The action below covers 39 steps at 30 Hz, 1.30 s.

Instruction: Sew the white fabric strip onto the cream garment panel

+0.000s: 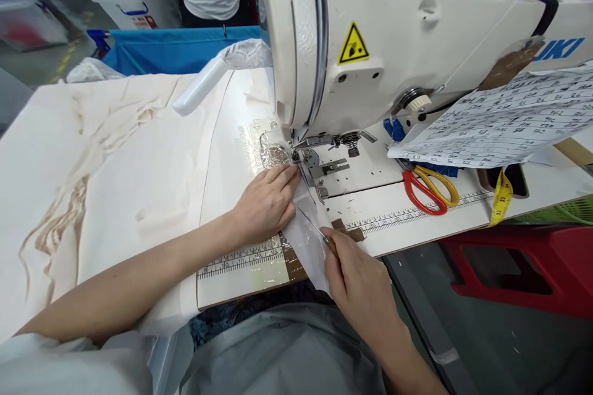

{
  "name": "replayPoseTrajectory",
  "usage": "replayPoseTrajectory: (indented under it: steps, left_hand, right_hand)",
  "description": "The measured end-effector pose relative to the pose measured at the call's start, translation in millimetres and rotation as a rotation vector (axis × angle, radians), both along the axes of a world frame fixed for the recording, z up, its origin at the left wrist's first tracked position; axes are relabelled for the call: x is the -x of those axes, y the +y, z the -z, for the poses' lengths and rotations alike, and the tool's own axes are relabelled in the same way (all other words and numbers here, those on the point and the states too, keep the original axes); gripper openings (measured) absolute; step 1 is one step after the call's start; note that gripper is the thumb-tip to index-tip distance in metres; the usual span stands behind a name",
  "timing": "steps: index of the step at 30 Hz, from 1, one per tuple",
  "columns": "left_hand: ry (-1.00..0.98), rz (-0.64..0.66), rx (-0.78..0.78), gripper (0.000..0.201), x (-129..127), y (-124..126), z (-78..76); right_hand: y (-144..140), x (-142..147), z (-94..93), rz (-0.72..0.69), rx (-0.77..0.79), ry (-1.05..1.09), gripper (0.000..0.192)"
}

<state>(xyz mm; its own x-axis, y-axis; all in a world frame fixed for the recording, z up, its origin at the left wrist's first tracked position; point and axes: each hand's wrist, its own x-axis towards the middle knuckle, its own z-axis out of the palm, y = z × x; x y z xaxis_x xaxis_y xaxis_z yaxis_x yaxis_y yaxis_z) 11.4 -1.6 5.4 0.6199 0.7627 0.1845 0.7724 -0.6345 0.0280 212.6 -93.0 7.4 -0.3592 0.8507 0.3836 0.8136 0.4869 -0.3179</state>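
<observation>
A thin pointed tool (314, 227) is held in the right hand (359, 287), the grip closed around its brown handle near the tabletop (417, 210) edge. The tool's long axis runs diagonally, with the metal tip pointed up and to the left, toward the presser foot (309, 163) of the sewing machine (393, 43). The tip is laid on a narrow strip of white cloth (306, 241), which runs from under the foot down over the front edge. The left hand (266, 203) is pressed flat on that cloth just left of the foot, fingers extended toward the needle and nothing gripped. Red and yellow scissors (428, 188) lie well to the right.
</observation>
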Motion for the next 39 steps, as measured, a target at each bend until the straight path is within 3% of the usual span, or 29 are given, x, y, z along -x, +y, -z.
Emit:
replayPoseTrajectory:
  steps: [5, 18, 30, 39]
  left_hand:
    - [0.026, -0.038, 0.000, 0.050, -4.9, -2.6, -4.6]
    - [0.038, 0.005, -0.091, 0.050, -5.9, -12.1, -1.3]
    - [0.009, -0.022, -0.056, 0.047, -1.4, -3.0, -2.7]
    - [0.069, -0.090, -0.090, 0.037, 7.1, 10.3, -4.5]
  right_hand:
    - [8.3, 2.1, -1.0, 0.021, -0.018, -0.026, 0.029]
    - [17.9, 7.1, -1.7, 0.029, -0.003, -0.077, 0.028]
    - [30.1, 17.7, -2.7, 0.048, 0.064, -0.114, 0.030]
    - [35.2, 23.1, 2.5, 0.035, 0.161, 0.170, 0.032]
